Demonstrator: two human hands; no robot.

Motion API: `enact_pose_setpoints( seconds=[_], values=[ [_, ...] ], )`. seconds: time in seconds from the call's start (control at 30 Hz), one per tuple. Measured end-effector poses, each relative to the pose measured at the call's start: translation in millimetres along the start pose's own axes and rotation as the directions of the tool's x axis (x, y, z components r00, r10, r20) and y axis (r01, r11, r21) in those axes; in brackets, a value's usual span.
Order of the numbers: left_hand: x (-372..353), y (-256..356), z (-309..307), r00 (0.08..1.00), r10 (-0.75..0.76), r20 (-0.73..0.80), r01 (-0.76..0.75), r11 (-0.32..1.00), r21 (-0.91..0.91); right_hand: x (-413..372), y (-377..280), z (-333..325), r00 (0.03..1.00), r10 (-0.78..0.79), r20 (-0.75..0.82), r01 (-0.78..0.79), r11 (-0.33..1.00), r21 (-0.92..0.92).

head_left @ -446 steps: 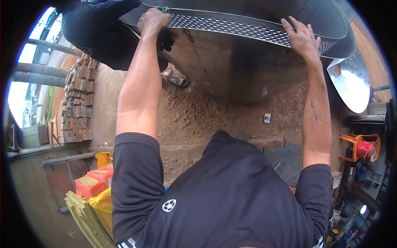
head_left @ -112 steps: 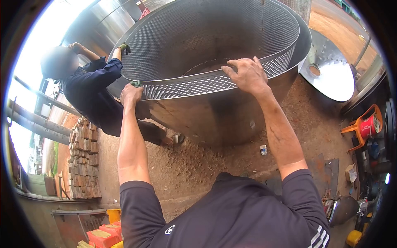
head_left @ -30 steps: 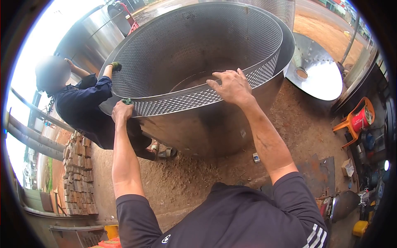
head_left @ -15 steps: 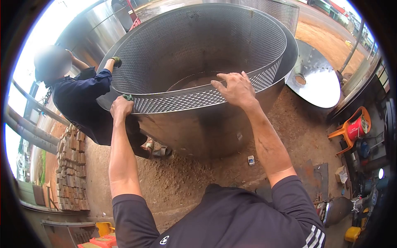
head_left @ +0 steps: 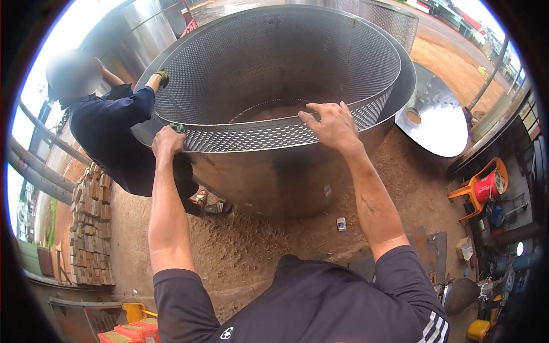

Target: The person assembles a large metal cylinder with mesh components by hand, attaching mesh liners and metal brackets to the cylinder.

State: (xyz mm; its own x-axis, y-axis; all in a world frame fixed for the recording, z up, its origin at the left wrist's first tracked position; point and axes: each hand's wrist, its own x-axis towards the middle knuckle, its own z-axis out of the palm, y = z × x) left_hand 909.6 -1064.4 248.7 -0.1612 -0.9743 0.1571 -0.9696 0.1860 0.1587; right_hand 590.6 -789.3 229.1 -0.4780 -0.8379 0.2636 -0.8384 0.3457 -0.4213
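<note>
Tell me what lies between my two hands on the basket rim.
Only the bare perforated basket rim runs from the left hand to the right hand; nothing else sits on that stretch. The head view shows it.

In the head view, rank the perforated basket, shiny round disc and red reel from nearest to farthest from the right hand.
1. perforated basket: its rim is under the right hand.
2. shiny round disc: to the right, by the tank.
3. red reel: far right, on the orange stool.
</note>
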Motion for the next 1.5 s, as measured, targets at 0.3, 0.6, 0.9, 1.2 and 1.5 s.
enact_pose_setpoints(
  seconds=[0.3, 0.6, 0.9, 1.2, 1.5],
  values=[
    [-3.4, -3.8, 2.4, 0.999, -0.016, -0.031, 0.013, 0.995, -0.097, 2.2, -0.4, 1.2, 0.998, -0.060, -0.020, 0.060, 0.998, -0.026],
    [-2.5, -7.1, 3.9, 0.992, -0.047, -0.117, 0.019, 0.972, -0.234, 5.3, -4.8, 5.7, 0.996, -0.063, -0.061, 0.060, 0.997, -0.047],
    [-1.6, -8.4, 4.0, 0.992, -0.059, -0.108, 0.026, 0.958, -0.287, 7.8, -8.2, 5.7, 0.997, -0.062, -0.047, 0.061, 0.997, -0.041],
    [-1.7, -6.5, 3.9, 0.991, -0.067, -0.113, 0.036, 0.967, -0.252, 7.0, -8.7, 2.8, 0.996, -0.062, -0.056, 0.062, 0.998, -0.011],
    [-1.6, -12.3, 13.8, 0.982, -0.062, -0.178, -0.002, 0.941, -0.340, 9.3, -10.9, 4.1, 0.993, -0.096, -0.068, 0.096, 0.995, -0.015]
  ],
)
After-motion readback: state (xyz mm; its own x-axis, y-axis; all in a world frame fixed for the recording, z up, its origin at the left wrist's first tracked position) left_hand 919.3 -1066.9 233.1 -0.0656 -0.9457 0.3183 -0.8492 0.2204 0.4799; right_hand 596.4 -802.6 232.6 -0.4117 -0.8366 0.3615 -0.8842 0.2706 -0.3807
